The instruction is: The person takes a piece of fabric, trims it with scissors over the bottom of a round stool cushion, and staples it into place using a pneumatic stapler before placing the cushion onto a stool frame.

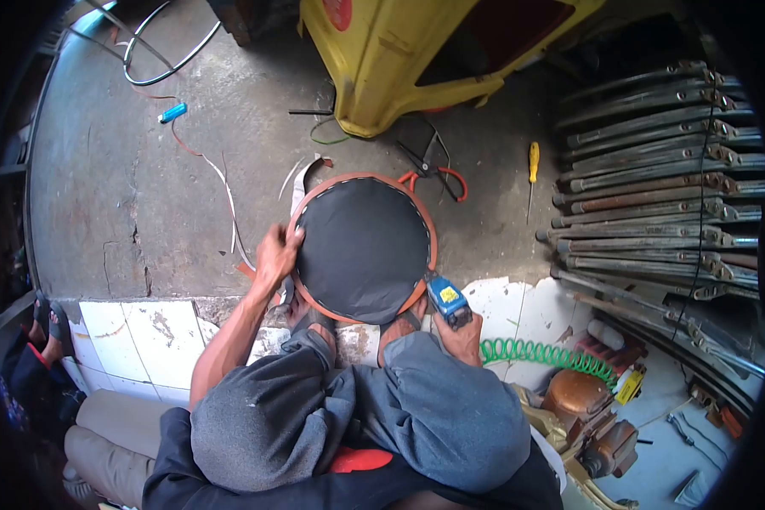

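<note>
A round stool seat [364, 246], black underside up with an orange-brown rim and a line of staples along its edge, lies in front of my feet. My left hand [277, 253] grips its left rim, thumb over the top edge and the other fingers mostly hidden. In my right hand [461, 338] is a blue air staple gun [447, 297] with a yellow label. Its nose meets the lower right rim. Whether it touches the staple line I cannot tell. A green coiled air hose [544, 353] runs right from beside my right hand.
Red-handled scissors [438, 174] lie beyond the seat, with a yellow screwdriver [533, 163] farther right. Metal tubes [654, 187] are stacked at right, near a compressor [578, 395]. A yellow plastic stand [382, 59] is ahead; a blue lighter [172, 112] lies left. Another person's feet [53, 336] show at far left.
</note>
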A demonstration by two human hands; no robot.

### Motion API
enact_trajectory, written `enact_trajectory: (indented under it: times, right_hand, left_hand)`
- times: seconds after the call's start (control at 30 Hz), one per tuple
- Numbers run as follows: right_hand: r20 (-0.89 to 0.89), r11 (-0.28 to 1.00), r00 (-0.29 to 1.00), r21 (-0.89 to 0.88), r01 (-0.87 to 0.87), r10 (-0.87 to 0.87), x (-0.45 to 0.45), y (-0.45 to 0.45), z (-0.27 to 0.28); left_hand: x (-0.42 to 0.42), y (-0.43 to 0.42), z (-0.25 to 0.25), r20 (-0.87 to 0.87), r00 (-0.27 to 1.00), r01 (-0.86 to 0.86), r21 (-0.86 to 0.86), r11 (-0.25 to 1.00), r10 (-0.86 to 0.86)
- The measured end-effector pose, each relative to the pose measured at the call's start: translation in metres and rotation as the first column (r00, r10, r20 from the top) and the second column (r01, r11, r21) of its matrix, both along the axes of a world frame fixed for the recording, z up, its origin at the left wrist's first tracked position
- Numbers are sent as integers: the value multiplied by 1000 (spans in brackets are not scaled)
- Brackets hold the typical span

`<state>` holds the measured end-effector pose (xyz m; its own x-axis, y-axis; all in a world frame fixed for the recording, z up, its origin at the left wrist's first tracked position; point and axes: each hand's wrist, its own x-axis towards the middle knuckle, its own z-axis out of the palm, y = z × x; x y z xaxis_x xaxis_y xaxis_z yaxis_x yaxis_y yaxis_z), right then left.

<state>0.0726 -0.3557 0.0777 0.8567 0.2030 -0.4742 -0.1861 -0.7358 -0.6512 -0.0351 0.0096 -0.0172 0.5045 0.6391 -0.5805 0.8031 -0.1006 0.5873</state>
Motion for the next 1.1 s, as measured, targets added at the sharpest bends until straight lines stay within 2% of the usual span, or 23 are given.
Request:
enact_trajectory:
  times: [0.03,0.07,0.1,0.13,0.17,0.23,0.3,0.37,0.43,0.57,0.67,0.73,0.83,1.03,1.1]
  right_hand:
    - [26,998,999,-42,-46,47,4,-3,-3]
    - [15,997,997,-28,-69,70,8,-7,-10]
    - [11,997,998,-25,-67,67,11,-4,-10]
    - [22,996,996,-34,-81,82,13,0,-7]
    - [35,994,994,-44,-97,99,16,3,-5]
    - [31,993,994,-58,-104,106,16,0,-9]
    - [41,991,992,-65,-120,123,18,5,-14]
    - [12,993,995,-62,-96,97,21,10,-13]
    - [-1,991,992,-58,-123,123,23,9,-13]
    - [78,992,989,-43,-120,123,20,6,-16]
    - [135,983,974,-17,-181,182,19,7,-22]
    - [104,991,985,11,-137,135,19,8,-22]
    - [74,992,990,25,-125,123,17,6,-20]
    - [-25,971,970,10,-240,241,19,2,-4]
    - [-42,965,964,25,-262,263,16,-7,-2]
  left_hand:
    - [-20,-13,-10,-41,998,-54,3,999,54]
    - [-37,-27,-14,1,999,-54,76,996,54]
    - [-40,-41,2,7,979,-203,41,978,202]
    - [-43,-57,8,155,982,-152,313,937,108]
    - [-41,-71,13,271,962,-136,562,816,-26]
    - [-26,-80,56,231,877,191,636,748,-420]
    - [-17,-90,58,307,659,416,612,673,-687]
    - [-12,-108,50,301,519,621,511,595,-800]
    - [0,-126,43,277,377,689,554,467,-884]
    - [8,-148,30,218,319,737,555,386,-922]
    - [7,-144,23,254,330,750,514,416,-909]
    - [6,-144,21,254,339,771,477,422,-906]
    - [2,-146,25,296,330,730,522,441,-896]
    - [5,-152,26,293,210,678,644,355,-933]
    - [5,-152,31,203,171,727,635,262,-964]
